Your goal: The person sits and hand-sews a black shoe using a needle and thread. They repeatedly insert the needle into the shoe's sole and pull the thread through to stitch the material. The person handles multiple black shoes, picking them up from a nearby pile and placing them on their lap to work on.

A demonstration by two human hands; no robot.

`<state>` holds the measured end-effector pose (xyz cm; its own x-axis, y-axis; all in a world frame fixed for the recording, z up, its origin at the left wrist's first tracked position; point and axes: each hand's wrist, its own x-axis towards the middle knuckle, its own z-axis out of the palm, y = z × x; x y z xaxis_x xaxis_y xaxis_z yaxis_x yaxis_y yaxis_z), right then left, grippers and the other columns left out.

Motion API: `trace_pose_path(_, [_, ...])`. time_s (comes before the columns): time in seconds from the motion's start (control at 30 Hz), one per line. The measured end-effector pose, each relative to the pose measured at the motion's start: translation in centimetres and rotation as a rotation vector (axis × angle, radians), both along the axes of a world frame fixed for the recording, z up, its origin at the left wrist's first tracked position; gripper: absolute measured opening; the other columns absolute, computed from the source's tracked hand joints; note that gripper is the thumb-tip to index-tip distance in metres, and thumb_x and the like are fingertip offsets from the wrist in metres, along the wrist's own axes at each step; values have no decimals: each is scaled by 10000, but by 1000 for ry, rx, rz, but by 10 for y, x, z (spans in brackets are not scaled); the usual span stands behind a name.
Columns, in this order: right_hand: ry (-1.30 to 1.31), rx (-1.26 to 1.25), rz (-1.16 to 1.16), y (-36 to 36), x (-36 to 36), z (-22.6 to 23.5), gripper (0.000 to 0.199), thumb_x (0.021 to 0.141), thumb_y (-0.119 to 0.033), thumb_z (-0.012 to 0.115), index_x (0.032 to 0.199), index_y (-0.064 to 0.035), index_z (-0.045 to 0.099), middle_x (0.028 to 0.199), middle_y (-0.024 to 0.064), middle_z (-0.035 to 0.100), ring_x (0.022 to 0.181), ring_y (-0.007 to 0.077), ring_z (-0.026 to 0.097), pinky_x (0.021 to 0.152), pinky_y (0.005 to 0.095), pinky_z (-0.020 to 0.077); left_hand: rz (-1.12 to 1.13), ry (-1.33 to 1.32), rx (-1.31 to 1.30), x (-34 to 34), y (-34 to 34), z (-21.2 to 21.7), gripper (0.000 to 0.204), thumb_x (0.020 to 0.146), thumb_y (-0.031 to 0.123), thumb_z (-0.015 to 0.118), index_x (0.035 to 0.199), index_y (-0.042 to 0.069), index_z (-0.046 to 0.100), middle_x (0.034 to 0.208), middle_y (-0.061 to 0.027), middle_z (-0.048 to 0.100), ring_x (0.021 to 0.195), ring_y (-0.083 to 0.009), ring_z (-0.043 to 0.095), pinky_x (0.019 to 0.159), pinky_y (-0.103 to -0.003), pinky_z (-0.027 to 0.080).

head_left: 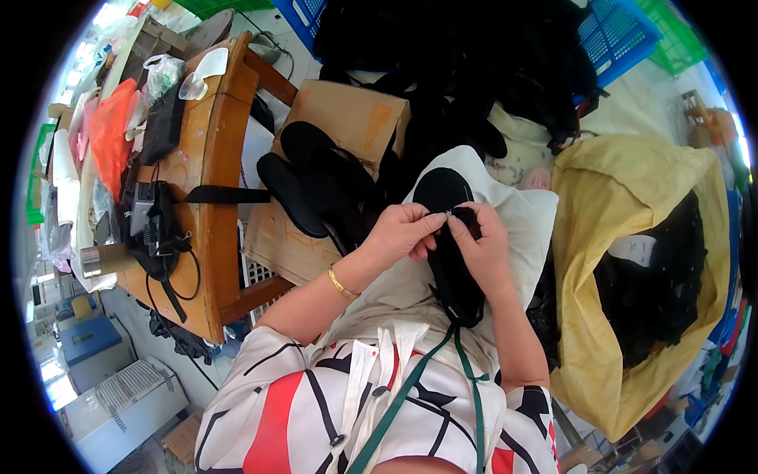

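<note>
I have the black shoe (456, 276) lying lengthwise on the white cloth (525, 213) over my lap, its rounded end pointing away from me. My left hand (404, 233) pinches at the shoe's upper with thumb and forefinger, the other fingers curled beneath. My right hand (483, 246) meets it there from the other side, thumb and bent forefinger pinching the black material, so my fingertips nearly touch. A tiny pale bit shows between them, too small for me to tell what it is. A gold bracelet (339, 282) circles my left wrist, and a green ribbon (407, 385) hangs down my patterned top (272, 426). Beyond my left forearm, more black shoes (292, 193) lie against a cardboard box (343, 110), beside the wooden table (207, 154) with a red-orange plastic bag (113, 130) past its far side. Close on my right, a yellow sack (580, 292) gapes open around dark pieces (659, 292). Ahead, a black heap (458, 39) sits by a blue crate (620, 39).
</note>
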<state>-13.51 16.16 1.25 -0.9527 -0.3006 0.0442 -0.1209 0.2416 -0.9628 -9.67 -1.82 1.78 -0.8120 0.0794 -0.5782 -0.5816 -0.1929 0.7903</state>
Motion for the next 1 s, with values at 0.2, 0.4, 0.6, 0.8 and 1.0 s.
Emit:
trace_pose_path(0.2, [-302, -256, -34, 9, 15, -22, 128, 915, -113, 665, 976, -2, 644, 804, -32, 545, 687, 63, 474, 615, 220, 389, 74, 1103, -926, 13, 12, -7, 171, 848, 117, 736, 952, 4, 661, 704, -71, 619, 613, -169, 580, 548, -287, 453])
trace_pose_path(0.4, [-287, -143, -55, 3, 10, -15, 166, 937, -154, 647, 901, 5, 618, 749, -18, 539, 676, 74, 456, 612, 238, 393, 132, 538, -409, 15, 12, -5, 173, 871, 129, 711, 914, -20, 635, 693, -96, 583, 579, -177, 508, 550, -278, 424])
trace_pose_path(0.6, [-100, 66, -17, -4, 7, -6, 191, 935, -166, 648, 892, 17, 617, 726, 53, 526, 649, 118, 459, 610, 264, 414, 11, 427, -460, 3, 5, -9, 213, 929, 186, 661, 872, -14, 617, 661, -14, 566, 588, -67, 469, 531, -248, 403])
trace_pose_path(0.8, [-147, 26, -43, -7, 14, -3, 230, 881, -175, 707, 833, 15, 586, 695, 64, 513, 626, 182, 491, 593, 312, 428, 307, 360, -194, 12, 20, -10, 243, 974, 211, 613, 835, 12, 619, 630, 2, 548, 585, -42, 495, 516, -220, 398])
trace_pose_path(1.0, [256, 458, 145, 3, 5, -1, 232, 792, -141, 735, 736, -27, 540, 699, 111, 550, 663, 310, 571, 581, 408, 454, 238, 430, -282, 11, 15, -26, 257, 985, 229, 605, 812, 38, 594, 662, 35, 535, 575, -29, 485, 503, -204, 389])
